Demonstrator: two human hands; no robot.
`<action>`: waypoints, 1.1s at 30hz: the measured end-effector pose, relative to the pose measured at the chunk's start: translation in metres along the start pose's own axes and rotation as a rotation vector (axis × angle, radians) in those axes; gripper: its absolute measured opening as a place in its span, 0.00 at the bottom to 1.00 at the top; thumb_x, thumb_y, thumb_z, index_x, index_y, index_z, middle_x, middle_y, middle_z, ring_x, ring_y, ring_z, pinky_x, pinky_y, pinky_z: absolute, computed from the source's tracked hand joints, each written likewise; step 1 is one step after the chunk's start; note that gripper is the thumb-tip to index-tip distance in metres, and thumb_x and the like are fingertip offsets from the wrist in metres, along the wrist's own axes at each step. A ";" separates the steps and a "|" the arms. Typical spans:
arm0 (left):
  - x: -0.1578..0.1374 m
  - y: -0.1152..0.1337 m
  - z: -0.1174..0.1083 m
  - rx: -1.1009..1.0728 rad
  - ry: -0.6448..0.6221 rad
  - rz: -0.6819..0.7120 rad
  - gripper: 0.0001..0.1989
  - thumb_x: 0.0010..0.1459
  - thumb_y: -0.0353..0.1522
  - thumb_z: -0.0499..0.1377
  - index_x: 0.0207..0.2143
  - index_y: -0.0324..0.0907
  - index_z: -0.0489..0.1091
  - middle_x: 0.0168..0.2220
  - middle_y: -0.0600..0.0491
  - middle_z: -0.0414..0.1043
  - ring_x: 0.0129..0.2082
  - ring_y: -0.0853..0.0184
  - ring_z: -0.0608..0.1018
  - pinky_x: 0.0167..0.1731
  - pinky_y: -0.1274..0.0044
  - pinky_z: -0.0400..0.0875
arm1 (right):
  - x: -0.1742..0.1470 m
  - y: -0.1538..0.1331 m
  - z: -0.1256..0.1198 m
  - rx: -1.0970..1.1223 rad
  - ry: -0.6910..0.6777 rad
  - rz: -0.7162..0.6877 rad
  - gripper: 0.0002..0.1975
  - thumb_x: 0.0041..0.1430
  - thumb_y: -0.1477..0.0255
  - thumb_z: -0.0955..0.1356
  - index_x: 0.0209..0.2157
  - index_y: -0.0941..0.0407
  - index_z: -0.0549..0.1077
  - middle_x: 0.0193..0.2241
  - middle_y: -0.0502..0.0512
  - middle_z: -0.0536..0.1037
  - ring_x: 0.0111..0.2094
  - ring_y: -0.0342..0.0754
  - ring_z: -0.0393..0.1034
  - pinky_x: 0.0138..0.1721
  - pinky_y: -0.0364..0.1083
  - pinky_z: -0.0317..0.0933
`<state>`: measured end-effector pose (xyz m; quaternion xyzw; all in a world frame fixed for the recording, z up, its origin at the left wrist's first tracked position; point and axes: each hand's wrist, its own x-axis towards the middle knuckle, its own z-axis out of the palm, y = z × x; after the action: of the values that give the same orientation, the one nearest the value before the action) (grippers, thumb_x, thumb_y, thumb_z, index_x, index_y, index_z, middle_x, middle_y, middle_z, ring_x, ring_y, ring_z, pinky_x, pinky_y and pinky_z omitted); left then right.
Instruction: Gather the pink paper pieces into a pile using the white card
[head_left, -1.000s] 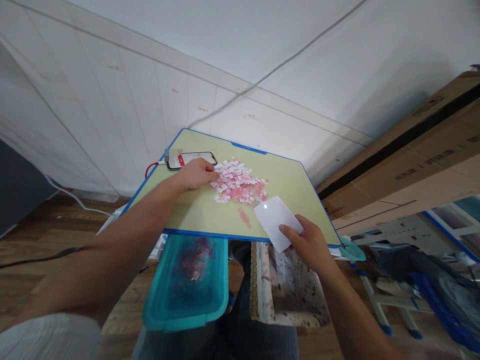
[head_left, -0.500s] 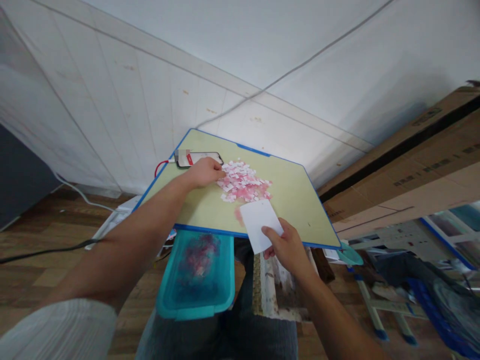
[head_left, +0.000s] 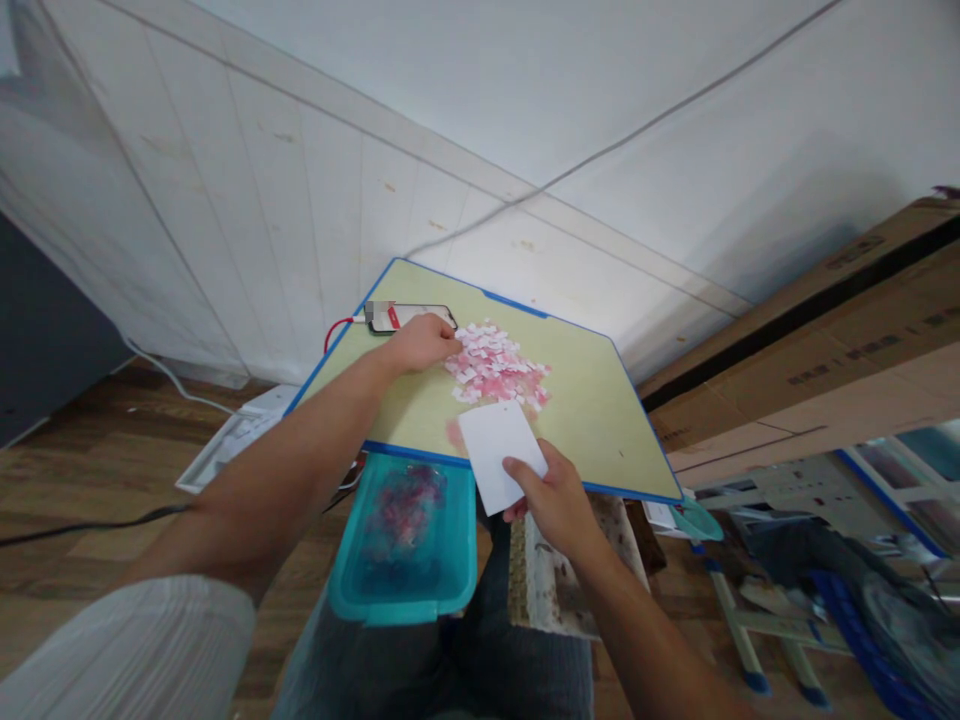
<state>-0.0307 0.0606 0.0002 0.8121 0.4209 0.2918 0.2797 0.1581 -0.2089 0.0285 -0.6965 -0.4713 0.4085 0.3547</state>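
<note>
A heap of small white and pink paper-like pieces (head_left: 501, 366) lies on a pale yellow board with a blue rim (head_left: 592, 400). At the heap's left edge is my left hand (head_left: 421, 343), its fingertips pressed together; whatever they hold, if anything, is too small to make out. My right hand (head_left: 559, 500) grips a blank white card (head_left: 499, 455), thumb on top and fingers beneath. The card tilts over the board's near edge, just below the heap. Beyond my left hand, a phone (head_left: 412, 315) lies on the board, partly covered by that hand.
A teal plastic tub (head_left: 349, 575) with dark reddish stuff inside rests at my lap under the board's near edge. To its right stands a stained white foam box (head_left: 555, 590). Long cardboard boxes (head_left: 825, 340) lean on the right, and a red cable (head_left: 335, 328) runs to the phone.
My right hand and the white card have moved slightly left across the board's near edge. My left hand stays at the heap. The whole view has shifted a little.
</note>
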 end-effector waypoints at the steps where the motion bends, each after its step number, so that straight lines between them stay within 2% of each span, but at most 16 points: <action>1: 0.000 0.000 0.000 -0.004 -0.003 -0.001 0.16 0.50 0.41 0.59 0.16 0.41 0.66 0.16 0.55 0.57 0.20 0.69 0.64 0.23 0.72 0.49 | 0.001 0.000 -0.005 -0.019 0.009 -0.021 0.14 0.60 0.59 0.68 0.41 0.54 0.70 0.24 0.50 0.77 0.20 0.50 0.74 0.20 0.46 0.67; 6: -0.001 0.001 0.000 -0.015 0.006 -0.005 0.16 0.49 0.41 0.60 0.16 0.41 0.66 0.16 0.55 0.57 0.20 0.69 0.63 0.23 0.72 0.48 | 0.022 0.004 -0.041 -0.224 0.136 -0.157 0.13 0.59 0.59 0.69 0.37 0.54 0.71 0.26 0.50 0.76 0.26 0.50 0.73 0.23 0.45 0.67; 9: -0.001 0.002 -0.001 -0.012 0.009 -0.012 0.16 0.49 0.41 0.60 0.16 0.41 0.67 0.16 0.55 0.57 0.20 0.69 0.63 0.23 0.72 0.48 | 0.033 0.006 -0.053 -0.245 0.079 -0.157 0.12 0.60 0.59 0.68 0.36 0.54 0.69 0.24 0.49 0.75 0.23 0.49 0.72 0.21 0.45 0.65; 12: -0.002 0.005 -0.002 0.002 0.006 0.000 0.16 0.50 0.41 0.59 0.16 0.41 0.66 0.15 0.56 0.56 0.21 0.69 0.63 0.23 0.73 0.48 | 0.036 0.003 -0.050 -0.181 -0.035 -0.122 0.12 0.61 0.60 0.68 0.38 0.54 0.68 0.22 0.48 0.75 0.19 0.48 0.71 0.19 0.45 0.63; 16: -0.003 0.007 -0.003 0.013 0.000 0.009 0.16 0.50 0.40 0.59 0.16 0.41 0.66 0.15 0.56 0.55 0.21 0.69 0.63 0.23 0.73 0.48 | 0.032 -0.002 -0.041 -0.079 -0.182 -0.097 0.14 0.59 0.62 0.70 0.44 0.54 0.71 0.24 0.49 0.77 0.20 0.48 0.71 0.19 0.44 0.65; 23: 0.000 0.002 0.000 0.026 0.008 0.004 0.16 0.50 0.40 0.60 0.16 0.41 0.66 0.16 0.56 0.57 0.21 0.70 0.63 0.23 0.73 0.48 | 0.052 0.001 -0.042 -0.065 -0.167 -0.111 0.17 0.60 0.62 0.70 0.48 0.54 0.71 0.24 0.48 0.77 0.19 0.46 0.71 0.18 0.43 0.64; 28: 0.001 0.000 0.001 0.025 0.012 0.004 0.16 0.50 0.40 0.60 0.16 0.41 0.65 0.15 0.56 0.55 0.21 0.70 0.62 0.23 0.73 0.48 | 0.070 -0.005 -0.041 -0.076 -0.317 -0.135 0.15 0.59 0.63 0.71 0.45 0.54 0.71 0.24 0.47 0.77 0.18 0.44 0.69 0.17 0.42 0.63; 33: 0.000 0.001 0.001 0.012 0.008 -0.005 0.16 0.50 0.40 0.60 0.16 0.41 0.65 0.16 0.56 0.56 0.21 0.70 0.62 0.23 0.73 0.48 | 0.075 -0.016 -0.036 -0.096 -0.393 -0.125 0.15 0.58 0.63 0.71 0.45 0.55 0.71 0.24 0.47 0.77 0.19 0.44 0.69 0.18 0.42 0.64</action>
<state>-0.0295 0.0599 0.0007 0.8116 0.4258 0.2916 0.2739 0.2018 -0.1372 0.0398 -0.5888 -0.5928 0.4907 0.2472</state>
